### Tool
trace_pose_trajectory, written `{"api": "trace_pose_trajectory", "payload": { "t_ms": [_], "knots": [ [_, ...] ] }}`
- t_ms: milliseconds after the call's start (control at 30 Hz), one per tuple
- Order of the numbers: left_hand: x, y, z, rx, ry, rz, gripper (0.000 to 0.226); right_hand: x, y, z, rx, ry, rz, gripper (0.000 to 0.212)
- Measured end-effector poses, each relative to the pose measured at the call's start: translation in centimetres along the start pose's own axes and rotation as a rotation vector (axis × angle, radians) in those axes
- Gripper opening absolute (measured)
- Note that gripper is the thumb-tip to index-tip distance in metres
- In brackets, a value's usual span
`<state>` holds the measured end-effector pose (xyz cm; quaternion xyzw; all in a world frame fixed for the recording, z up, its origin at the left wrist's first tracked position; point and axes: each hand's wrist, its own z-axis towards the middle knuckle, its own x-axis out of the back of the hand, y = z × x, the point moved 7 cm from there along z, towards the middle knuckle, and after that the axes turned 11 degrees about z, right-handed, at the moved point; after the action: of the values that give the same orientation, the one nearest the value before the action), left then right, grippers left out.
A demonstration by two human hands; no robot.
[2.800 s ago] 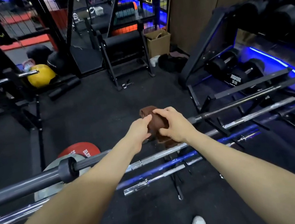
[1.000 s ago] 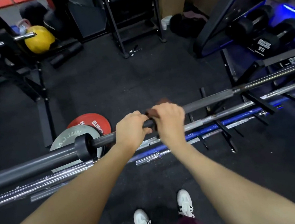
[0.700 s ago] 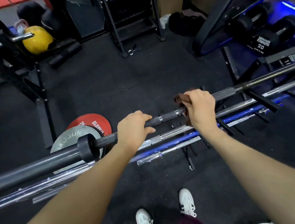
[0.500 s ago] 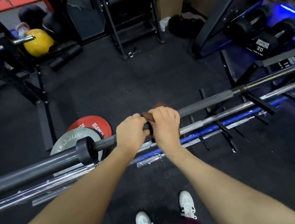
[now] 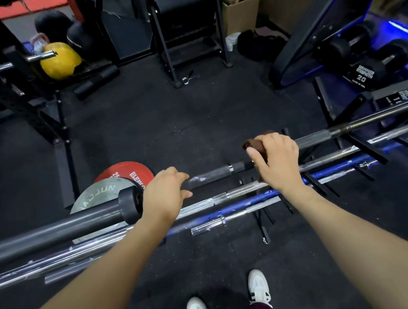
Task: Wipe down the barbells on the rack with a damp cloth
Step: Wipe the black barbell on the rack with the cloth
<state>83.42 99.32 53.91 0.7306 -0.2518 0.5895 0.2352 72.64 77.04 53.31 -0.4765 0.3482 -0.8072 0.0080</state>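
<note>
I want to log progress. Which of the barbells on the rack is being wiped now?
The top black barbell: the left hand grips it and the right hand wraps the brown cloth around it. The chrome and blue bars below are untouched.

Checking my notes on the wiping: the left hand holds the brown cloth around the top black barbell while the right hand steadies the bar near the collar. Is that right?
The hands are swapped. In the head view the right hand holds the brown cloth around the top black barbell, while the left hand steadies the bar near the collar.
</note>
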Motion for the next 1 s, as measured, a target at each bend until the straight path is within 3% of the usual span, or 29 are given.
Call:
{"api": "trace_pose_trajectory", "payload": {
  "t_ms": [167, 300, 400, 533, 633, 767, 833, 900, 1000],
  "knots": [
    [0.0, -0.2, -0.4, 0.022, 0.016, -0.002, 0.044, -1.0, -3.0, -1.1, -0.068, 0.139, -0.005, 0.034],
    [0.1, -0.4, -0.5, 0.021, 0.014, 0.003, 0.045, -4.5, -8.6, -3.2, 0.085, 0.014, 0.026, 0.032],
    [0.0, -0.7, -0.6, 0.003, 0.002, 0.000, 0.046, -3.9, -7.0, -1.9, 0.239, -0.072, -0.091, 0.024],
    [-0.1, -0.4, -0.7, -0.017, 0.044, -0.026, 0.045, 0.6, 0.1, 0.2, -0.020, 0.082, -0.134, 0.016],
    [-0.3, 0.2, -0.5, -0.040, 0.090, -0.015, 0.038, 0.1, -1.2, -0.6, -0.149, 0.250, -0.179, 0.023],
    [-0.2, 0.3, -0.6, -0.049, 0.106, 0.013, 0.032, -5.0, -8.9, -3.3, -0.090, 0.108, -0.076, 0.016],
    [-0.1, 0.0, -0.5, -0.054, 0.090, 0.016, 0.034, -6.2, -11.2, -4.0, 0.078, 0.058, 0.001, 0.023],
    [0.1, -0.5, -0.4, -0.059, 0.072, 0.012, 0.042, -5.3, -10.5, -3.1, 0.235, -0.013, -0.011, 0.015],
    [0.0, -1.0, -0.5, -0.059, 0.073, 0.011, 0.044, -1.9, -5.1, -0.2, 0.062, 0.024, -0.096, 0.012]
  ]
}}
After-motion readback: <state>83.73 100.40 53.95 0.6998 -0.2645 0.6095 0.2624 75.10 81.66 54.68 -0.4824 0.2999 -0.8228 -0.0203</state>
